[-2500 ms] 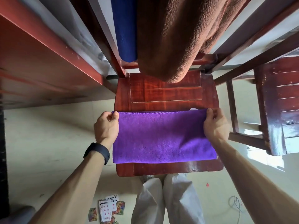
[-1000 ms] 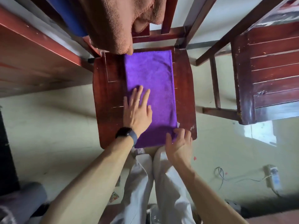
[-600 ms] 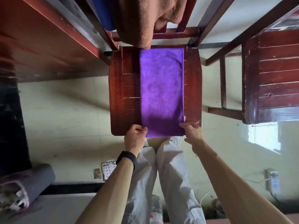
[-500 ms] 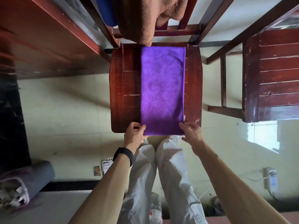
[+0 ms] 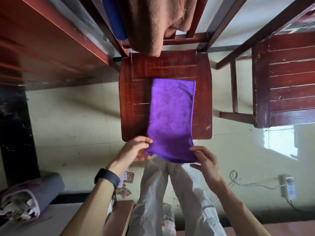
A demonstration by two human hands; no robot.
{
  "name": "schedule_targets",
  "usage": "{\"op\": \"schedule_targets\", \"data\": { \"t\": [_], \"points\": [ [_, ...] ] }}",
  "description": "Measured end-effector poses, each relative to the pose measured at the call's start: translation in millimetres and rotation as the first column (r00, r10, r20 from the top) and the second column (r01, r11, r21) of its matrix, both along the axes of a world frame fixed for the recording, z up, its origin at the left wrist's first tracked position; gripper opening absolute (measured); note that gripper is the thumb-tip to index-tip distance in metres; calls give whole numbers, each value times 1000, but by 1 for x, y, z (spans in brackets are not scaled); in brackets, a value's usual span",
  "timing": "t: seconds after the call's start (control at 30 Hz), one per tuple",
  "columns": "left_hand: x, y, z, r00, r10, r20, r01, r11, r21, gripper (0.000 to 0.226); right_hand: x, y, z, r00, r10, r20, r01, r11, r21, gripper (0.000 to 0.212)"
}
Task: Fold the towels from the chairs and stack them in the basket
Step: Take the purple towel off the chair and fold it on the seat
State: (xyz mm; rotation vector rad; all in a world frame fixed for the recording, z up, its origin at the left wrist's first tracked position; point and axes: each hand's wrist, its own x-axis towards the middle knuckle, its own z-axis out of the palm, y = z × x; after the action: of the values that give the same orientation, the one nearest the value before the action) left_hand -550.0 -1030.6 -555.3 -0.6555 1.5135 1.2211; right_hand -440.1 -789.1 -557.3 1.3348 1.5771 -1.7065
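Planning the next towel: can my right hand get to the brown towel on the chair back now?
Probably not yet: the right hand is pinching a near corner of the purple towel. Once it lets go, nothing seems to stand between it and the brown towel above the chair seat.

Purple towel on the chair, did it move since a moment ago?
Yes. The purple towel slid toward the person: its far edge left the backrest and now lies mid-seat, and its near end hangs past the front edge of the chair seat. The left hand and right hand still hold its near corners. The brown towel and blue towel stay draped over the chair back.
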Motion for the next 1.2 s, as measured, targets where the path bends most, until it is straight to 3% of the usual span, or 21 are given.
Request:
{"op": "schedule_targets", "data": {
  "t": [0.07,0.13,0.2,0.27,0.3,0.37,0.53,0.87,0.93,1.0,1.07,1.13,1.2],
  "points": [
    [-32,-1,5,997,-14,70,6,992,124,40,-21,13,7,997,19,-76,-24,997,-72,49],
    [-61,0,4,993,-116,-3,115,979,168,43,-45,27,11,976,155,-154,-159,987,-17,50],
    [-86,8,-1,957,-246,-156,256,965,52,33,-70,37,3,931,337,-144,-314,936,161,39],
    [-107,21,-15,903,-283,-324,265,959,-100,29,-94,42,-14,894,435,-106,-369,851,375,16],
    [-116,28,-24,870,-289,-399,244,956,-161,30,-107,42,-24,887,452,-95,-357,802,479,17],
    [-131,43,-42,818,-295,-494,193,950,-247,31,-131,40,-43,896,434,-90,-308,757,576,26],
    [-152,79,-82,711,-416,-567,107,861,-498,36,-179,33,-82,930,366,-14,-291,761,580,35],
    [-166,91,-120,660,-522,-540,68,758,-649,41,-196,37,-122,927,370,62,-297,626,721,36],
    [-155,92,-115,553,-562,-615,-20,729,-684,37,-189,34,-121,949,313,-25,-175,594,785,35],
    [-133,96,-108,307,-674,-672,-63,690,-721,41,-176,22,-115,909,397,-125,-72,447,892,31],
    [-109,103,-109,102,-757,-646,73,653,-754,52,-162,-1,-113,798,586,-141,-86,342,936,32],
    [-95,105,-123,0,-840,-543,232,528,-817,65,-153,-22,-121,651,753,-94,-218,304,927,44],
    [-95,100,-141,1,-884,-467,271,450,-851,68,-153,-24,-135,562,827,23,-344,208,916,53]
  ]
}}
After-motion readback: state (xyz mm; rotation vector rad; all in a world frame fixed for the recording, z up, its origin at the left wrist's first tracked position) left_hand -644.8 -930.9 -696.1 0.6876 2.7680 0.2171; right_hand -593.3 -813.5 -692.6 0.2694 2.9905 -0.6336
